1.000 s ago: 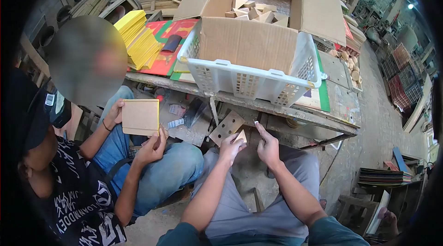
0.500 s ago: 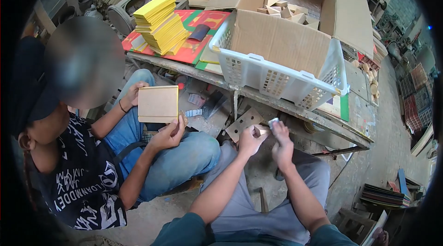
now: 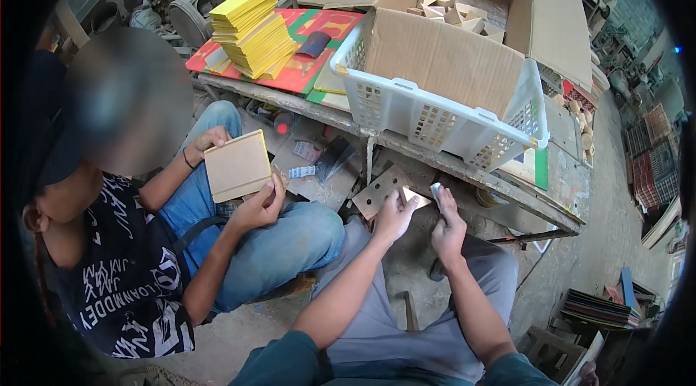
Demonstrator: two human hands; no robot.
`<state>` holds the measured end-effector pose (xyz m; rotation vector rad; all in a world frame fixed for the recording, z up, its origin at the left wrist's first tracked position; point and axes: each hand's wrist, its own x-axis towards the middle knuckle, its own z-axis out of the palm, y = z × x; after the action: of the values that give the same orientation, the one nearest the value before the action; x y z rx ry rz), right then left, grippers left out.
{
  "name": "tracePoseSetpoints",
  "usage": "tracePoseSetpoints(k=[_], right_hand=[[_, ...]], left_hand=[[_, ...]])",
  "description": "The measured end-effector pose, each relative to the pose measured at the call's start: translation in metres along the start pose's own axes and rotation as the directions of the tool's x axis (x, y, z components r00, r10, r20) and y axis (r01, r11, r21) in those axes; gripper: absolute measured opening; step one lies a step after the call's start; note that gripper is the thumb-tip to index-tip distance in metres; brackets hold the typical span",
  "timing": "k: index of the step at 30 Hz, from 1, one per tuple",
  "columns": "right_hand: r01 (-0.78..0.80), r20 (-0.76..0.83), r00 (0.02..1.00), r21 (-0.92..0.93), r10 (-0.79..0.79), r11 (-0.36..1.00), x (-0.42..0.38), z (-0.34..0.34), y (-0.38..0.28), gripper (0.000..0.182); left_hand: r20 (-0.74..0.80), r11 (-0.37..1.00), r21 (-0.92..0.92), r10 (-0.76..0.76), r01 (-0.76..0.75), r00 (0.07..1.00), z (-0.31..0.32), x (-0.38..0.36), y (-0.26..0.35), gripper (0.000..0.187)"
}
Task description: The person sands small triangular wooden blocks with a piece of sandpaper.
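Observation:
My left hand (image 3: pixel 392 218) is closed around a small bare wooden block (image 3: pixel 416 199) with a pale, angled face turned up. Just to its right, my right hand (image 3: pixel 449 230) holds a small whitish pad (image 3: pixel 436 189) against its fingers, which point up and lie close together. A narrow gap separates the pad from the block. Both hands are above my lap, in front of the table edge. Behind my left hand lies a board with dark round holes (image 3: pixel 371 199).
On the table (image 3: pixel 464 168), a white plastic crate (image 3: pixel 406 110) holds an open cardboard box (image 3: pixel 442 60) with several wooden blocks (image 3: pixel 453 15). A yellow-edged stack of boards (image 3: pixel 254 42) stands left. Beside me, a seated person holds a yellow-edged board (image 3: pixel 239 166).
The block has turned in my left hand, showing a broader lit face. My right hand has shifted slightly right and down. The other person's board has tilted and moved left.

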<state>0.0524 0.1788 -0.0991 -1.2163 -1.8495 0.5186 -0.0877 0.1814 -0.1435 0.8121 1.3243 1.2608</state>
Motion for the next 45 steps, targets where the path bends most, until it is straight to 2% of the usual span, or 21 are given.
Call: tracePoseSetpoints(k=[2, 3, 5, 6, 9, 11, 13, 19, 21, 23, 25, 27, 31, 32, 34, 35, 37, 39, 41, 43, 45], right_hand=[[0.104, 0.035, 0.993, 0.117, -0.109, 0.988, -0.003, 0.004, -0.007, 0.07], [0.143, 0.071, 0.985, 0.166, -0.156, 0.976, -0.004, 0.006, -0.011, 0.071], [0.162, 0.13, 0.972, 0.232, -0.195, 0.959, -0.008, 0.012, -0.012, 0.068], [0.172, 0.157, 0.965, 0.232, -0.211, 0.958, -0.009, 0.013, -0.016, 0.066], [0.175, 0.211, 0.951, 0.229, -0.224, 0.958, -0.009, 0.015, -0.019, 0.062], [0.227, 0.214, 0.943, 0.15, -0.256, 0.962, -0.007, 0.014, -0.016, 0.061], [0.175, 0.201, 0.961, 0.087, -0.19, 0.981, -0.004, 0.011, -0.019, 0.06], [-0.016, 0.137, 0.991, 0.128, -0.002, 0.992, -0.002, 0.009, -0.008, 0.066], [0.009, 0.116, 0.993, 0.115, -0.023, 0.993, -0.005, 0.007, -0.016, 0.065], [0.216, 0.162, 0.96, 0.087, -0.228, 0.973, -0.009, 0.006, -0.026, 0.066], [0.225, 0.232, 0.944, 0.068, -0.235, 0.972, -0.012, 0.009, -0.029, 0.065], [0.174, 0.2, 0.964, 0.017, -0.174, 0.985, -0.014, 0.016, -0.025, 0.065], [0.113, 0.196, 0.973, 0.07, -0.125, 0.991, -0.013, 0.019, -0.02, 0.065], [0.115, 0.188, 0.974, 0.053, -0.123, 0.992, -0.014, 0.019, -0.02, 0.063], [0.036, 0.187, 0.981, 0.072, -0.048, 0.997, -0.015, 0.019, -0.014, 0.062], [-0.043, 0.187, 0.982, 0.091, 0.025, 0.995, -0.016, 0.018, -0.01, 0.061], [-0.096, 0.202, 0.976, 0.045, 0.085, 0.994, -0.014, 0.012, 0.004, 0.059], [-0.172, 0.118, 0.979, 0.033, 0.167, 0.985, -0.012, 0.008, 0.002, 0.057], [-0.071, 0.018, 0.997, 0.112, 0.07, 0.991, -0.006, 0.002, -0.02, 0.057], [0.035, 0.161, 0.984, 0.227, -0.073, 0.973, -0.009, 0.002, -0.022, 0.06], [0.02, 0.15, 0.988, 0.06, -0.029, 0.998, -0.013, 0.008, -0.02, 0.06]], left_hand=[[0.059, 0.967, 0.253, -0.037, 0.021, 0.998, 0.001, 0.007, -0.014, 0.035], [0.052, 0.967, 0.255, -0.037, 0.023, 0.998, 0.003, 0.005, -0.014, 0.035], [0.031, 0.999, -0.039, 0.026, -0.024, 0.999, 0.005, 0.003, -0.013, 0.034], [0.028, 0.989, -0.136, -0.052, 0.055, 0.998, 0.004, 0.0, -0.004, 0.034], [0.004, 0.964, -0.26, -0.058, 0.058, 0.998, 0.0, -0.003, 0.005, 0.034], [0.011, 0.968, -0.201, -0.148, 0.147, 0.989, -0.006, -0.007, 0.018, 0.037], [-0.025, 0.959, -0.182, -0.225, 0.217, 0.974, -0.004, -0.007, 0.02, 0.046], [-0.213, 0.986, -0.006, -0.164, 0.166, 0.963, 0.001, -0.003, 0.023, 0.068], [-0.067, 0.966, -0.017, -0.258, 0.257, 0.964, -0.002, 0.0, 0.016, 0.068], [-0.009, 0.946, -0.118, -0.304, 0.301, 0.953, -0.001, 0.0, 0.012, 0.062], [0.094, 0.877, -0.35, -0.316, 0.328, 0.944, 0.001, 0.0, 0.011, 0.056], [0.005, 0.83, -0.429, -0.393, 0.357, 0.92, 0.009, -0.002, 0.01, 0.049], [0.025, 0.839, -0.431, -0.358, 0.333, 0.934, 0.005, -0.004, 0.01, 0.032], [-0.066, 0.922, -0.281, -0.297, 0.268, 0.952, 0.006, -0.002, 0.005, 0.033], [-0.204, 0.999, 0.019, -0.026, 0.03, 0.979, 0.007, 0.005, -0.012, 0.034], [-0.205, 0.999, 0.019, -0.027, 0.031, 0.978, 0.007, 0.006, -0.02, 0.034], [-0.307, 0.945, 0.255, 0.278, -0.202, 0.91, 0.004, -0.003, 0.002, 0.032], [-0.269, 0.956, 0.217, 0.253, -0.197, 0.929, 0.001, -0.005, 0.016, 0.033], [-0.222, 0.859, 0.462, 0.353, -0.221, 0.909, 0.004, 0.001, -0.002, 0.032], [-0.146, 0.874, 0.435, 0.306, -0.216, 0.941, 0.011, -0.006, 0.002, 0.033], [-0.143, 0.896, 0.375, 0.31, -0.239, 0.94, 0.012, -0.005, 0.001, 0.035]])
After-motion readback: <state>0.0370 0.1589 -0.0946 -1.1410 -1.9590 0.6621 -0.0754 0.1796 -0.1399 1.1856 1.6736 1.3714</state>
